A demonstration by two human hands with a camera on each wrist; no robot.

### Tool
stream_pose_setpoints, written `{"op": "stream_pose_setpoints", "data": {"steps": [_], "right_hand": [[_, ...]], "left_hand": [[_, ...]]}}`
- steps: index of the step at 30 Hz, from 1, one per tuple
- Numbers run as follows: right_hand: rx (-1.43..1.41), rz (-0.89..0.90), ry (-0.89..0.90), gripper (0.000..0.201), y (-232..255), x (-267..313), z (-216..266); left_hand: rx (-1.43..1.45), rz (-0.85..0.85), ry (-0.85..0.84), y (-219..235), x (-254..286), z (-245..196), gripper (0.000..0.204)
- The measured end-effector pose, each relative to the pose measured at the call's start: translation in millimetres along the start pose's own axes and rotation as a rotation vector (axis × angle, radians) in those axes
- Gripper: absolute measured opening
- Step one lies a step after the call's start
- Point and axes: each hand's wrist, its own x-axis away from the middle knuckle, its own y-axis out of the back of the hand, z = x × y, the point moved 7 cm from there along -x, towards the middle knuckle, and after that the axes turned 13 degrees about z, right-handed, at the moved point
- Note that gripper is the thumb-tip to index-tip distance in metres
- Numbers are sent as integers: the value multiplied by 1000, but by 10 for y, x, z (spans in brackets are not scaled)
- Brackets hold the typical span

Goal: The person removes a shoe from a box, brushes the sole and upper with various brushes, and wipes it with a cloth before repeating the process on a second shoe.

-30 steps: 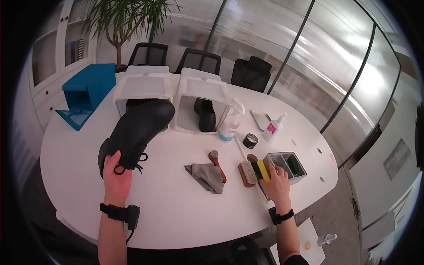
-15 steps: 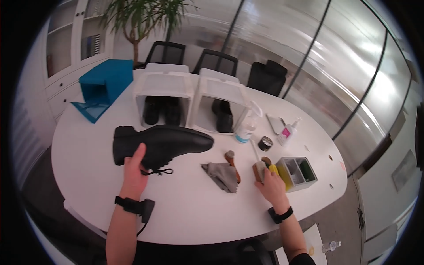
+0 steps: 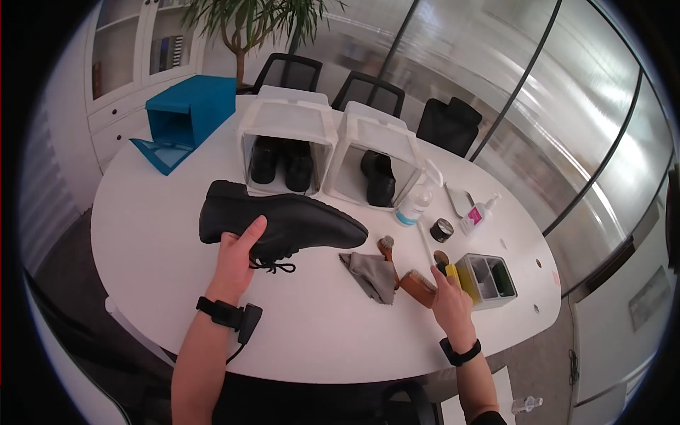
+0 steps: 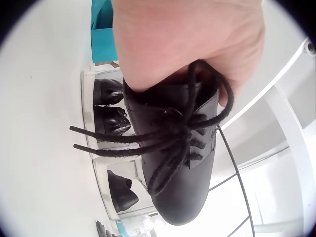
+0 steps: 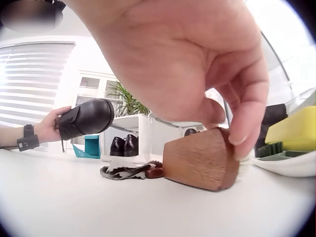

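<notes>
My left hand (image 3: 237,258) grips a black lace-up leather shoe (image 3: 283,221) by its heel end, above the table. The shoe lies on its side in the grip, sole away from me and toe to the right; its laces (image 4: 180,128) hang loose in the left wrist view. With thumb and fingers my right hand (image 3: 453,308) pinches one end of a wooden shoe brush (image 5: 200,159). The brush is tipped on its side at the table top, pale bristles facing away. Left of it lie a grey cloth (image 3: 372,275) and a small wooden-handled brush (image 3: 387,249).
Right of the brush stand a yellow sponge (image 3: 452,272) and a grey divided box (image 3: 487,287). Behind are a cream tin (image 3: 442,229), a spray bottle (image 3: 414,205) and a pump bottle (image 3: 478,216). Two white shoe boxes (image 3: 290,117) hold black shoes; a blue box (image 3: 212,106) stands left.
The shoe has swung from slanting upward to lying level, toe right. My right hand has left the sponge and taken hold of the wooden brush, which is now turned and shifted nearer the cloth.
</notes>
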Motion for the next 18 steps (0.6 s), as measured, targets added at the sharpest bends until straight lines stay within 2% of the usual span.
{"op": "stream_pose_setpoints", "data": {"steps": [2,4,5,7,11,14,16,18], "right_hand": [[86,-63,5,41,46,-8,68],[40,-94,204,44,8,-1,221],[37,-93,212,44,18,2,255],[-169,138,170,49,-65,-43,270],[-148,137,263,59,-129,-37,223],[-148,90,215,63,-47,-113,159],[-183,322,89,63,-74,-134,115],[-236,271,157,59,-180,-168,-6]], "left_hand": [[-6,-5,3,-27,1,-1,20],[-18,-3,20,-3,4,21,20],[-24,2,39,5,10,40,20],[-37,-18,50,7,13,46,20],[-83,-28,67,7,16,73,22],[-178,-80,63,-60,12,12,23],[-309,-131,162,82,6,131,33],[-362,-159,157,201,-19,173,38]]}}
